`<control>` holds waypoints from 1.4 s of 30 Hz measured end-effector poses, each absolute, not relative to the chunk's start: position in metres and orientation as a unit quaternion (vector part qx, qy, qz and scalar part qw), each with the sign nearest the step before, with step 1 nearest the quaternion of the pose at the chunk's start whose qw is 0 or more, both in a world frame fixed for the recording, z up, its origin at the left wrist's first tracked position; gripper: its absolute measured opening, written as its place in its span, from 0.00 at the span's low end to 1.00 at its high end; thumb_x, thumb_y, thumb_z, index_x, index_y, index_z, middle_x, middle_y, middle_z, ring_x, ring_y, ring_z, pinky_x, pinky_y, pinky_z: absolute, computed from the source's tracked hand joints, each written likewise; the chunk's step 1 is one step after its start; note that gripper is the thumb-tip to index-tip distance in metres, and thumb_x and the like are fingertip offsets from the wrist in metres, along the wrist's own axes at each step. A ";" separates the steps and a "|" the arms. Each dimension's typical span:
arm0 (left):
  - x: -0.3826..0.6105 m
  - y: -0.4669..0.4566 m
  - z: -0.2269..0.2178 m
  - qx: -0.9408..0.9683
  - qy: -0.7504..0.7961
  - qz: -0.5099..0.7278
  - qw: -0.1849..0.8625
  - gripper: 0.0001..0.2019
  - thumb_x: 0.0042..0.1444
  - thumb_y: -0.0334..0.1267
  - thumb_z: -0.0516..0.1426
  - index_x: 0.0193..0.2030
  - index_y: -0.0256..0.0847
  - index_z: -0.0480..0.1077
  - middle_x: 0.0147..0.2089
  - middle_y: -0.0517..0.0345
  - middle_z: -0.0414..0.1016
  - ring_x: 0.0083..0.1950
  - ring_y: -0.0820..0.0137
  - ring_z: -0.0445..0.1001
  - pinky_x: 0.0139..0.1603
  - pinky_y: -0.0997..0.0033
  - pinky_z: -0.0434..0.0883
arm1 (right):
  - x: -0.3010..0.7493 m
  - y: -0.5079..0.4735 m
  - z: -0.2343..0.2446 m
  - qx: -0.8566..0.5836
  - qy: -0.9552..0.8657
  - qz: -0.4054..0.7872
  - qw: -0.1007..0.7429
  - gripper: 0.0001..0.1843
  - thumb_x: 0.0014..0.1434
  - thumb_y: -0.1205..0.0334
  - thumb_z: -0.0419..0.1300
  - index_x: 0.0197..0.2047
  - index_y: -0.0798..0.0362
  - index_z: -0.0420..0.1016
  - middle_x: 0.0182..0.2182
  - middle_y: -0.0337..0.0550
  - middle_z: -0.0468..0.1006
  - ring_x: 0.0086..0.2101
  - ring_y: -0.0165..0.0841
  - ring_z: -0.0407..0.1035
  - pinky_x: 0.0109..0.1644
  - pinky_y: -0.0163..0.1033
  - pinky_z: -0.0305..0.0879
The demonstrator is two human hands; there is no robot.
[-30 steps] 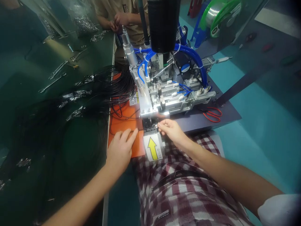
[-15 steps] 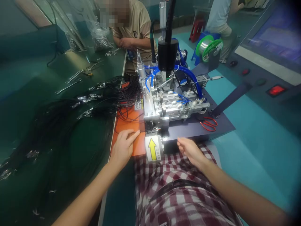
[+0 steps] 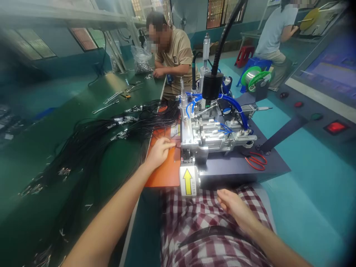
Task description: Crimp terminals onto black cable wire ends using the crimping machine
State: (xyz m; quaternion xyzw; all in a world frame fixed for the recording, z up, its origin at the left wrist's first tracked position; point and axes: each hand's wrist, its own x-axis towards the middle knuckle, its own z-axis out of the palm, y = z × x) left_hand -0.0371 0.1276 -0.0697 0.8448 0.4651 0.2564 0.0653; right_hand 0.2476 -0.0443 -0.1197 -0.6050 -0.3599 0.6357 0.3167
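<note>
My left hand [image 3: 159,151] rests on the orange mat [image 3: 167,171], its fingertips pinched on a thin black wire [image 3: 177,145] that runs into the left side of the small metal machine [image 3: 211,134] with blue hoses. My right hand [image 3: 233,206] lies loosely on my checked lap, fingers relaxed and apart, holding nothing. A white tab with a yellow arrow [image 3: 188,181] sticks out at the front of the machine, between my two hands.
A big bundle of black wires [image 3: 91,142] with metal ends spreads over the green bench [image 3: 33,148] on the left. Red scissors [image 3: 256,160] lie on the dark base plate right of the machine. A person in a tan shirt [image 3: 174,52] works at the far end; another sits behind right.
My head has tilted up, showing more of the room. My right hand left the machine front and dropped to my lap. My left hand moved forward along the mat to the machine's side.
</note>
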 end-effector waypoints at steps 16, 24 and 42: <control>-0.033 0.043 -0.028 0.857 0.441 0.246 0.103 0.18 0.63 0.27 0.44 0.53 0.38 0.68 0.55 0.45 0.67 0.58 0.65 0.67 0.57 0.63 0.68 | 0.089 -0.059 -0.128 -0.411 -0.713 0.568 0.018 0.26 0.49 0.60 0.64 0.53 0.52 0.73 0.43 0.52 0.81 0.41 0.47 0.76 0.39 0.43 0.68; -0.048 -0.034 0.013 0.902 0.404 0.019 0.151 0.28 0.59 0.48 0.57 0.64 0.40 0.58 0.48 0.48 0.76 0.50 0.60 0.73 0.62 0.49 0.62 | 0.193 -0.031 -0.010 -0.424 -0.766 0.479 0.062 0.18 0.64 0.62 0.48 0.23 0.51 0.68 0.21 0.41 0.76 0.25 0.35 0.71 0.29 0.37 0.59; 0.020 0.030 0.007 0.849 0.446 0.144 0.243 0.11 0.62 0.40 0.51 0.50 0.43 0.67 0.38 0.54 0.75 0.36 0.65 0.72 0.35 0.67 0.67 | 0.222 0.030 -0.019 -0.506 -0.457 0.618 0.392 0.05 0.51 0.63 0.63 0.27 0.53 0.71 0.23 0.36 0.76 0.20 0.26 0.68 0.26 0.34 0.66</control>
